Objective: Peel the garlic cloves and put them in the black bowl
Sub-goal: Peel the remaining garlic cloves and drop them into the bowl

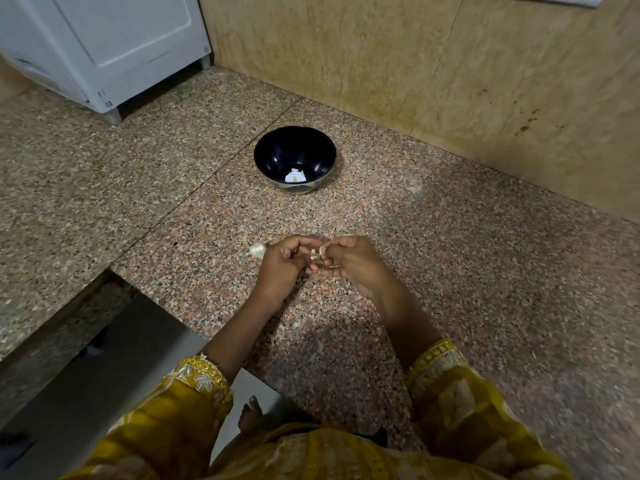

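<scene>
A garlic clove (pixel 317 255) is held between the two hands, just above the granite countertop (pixel 467 271). It is pinched from both sides: the fingers of the left hand (pixel 278 265) are curled around its left side, and the fingertips of the right hand (pixel 355 263) are closed on its right side, where a strip of pale skin appears to be lifted. The clove's long axis cannot be determined, as most of it is covered by the fingers.

Both wrists are angled inward, so that the hands meet at the body's centre line with the knuckles facing up.

The black bowl (pixel 273 147) is located straight ahead of the hands, well apart from them and offset slightly to the left. The left hand is therefore judged the nearer for the transfer. White garlic pieces (pixel 295 175) are visible on the bowl's bottom.

A further whitish garlic piece (pixel 258 250) lies on the countertop, just beside the left hand's knuckles.
</scene>
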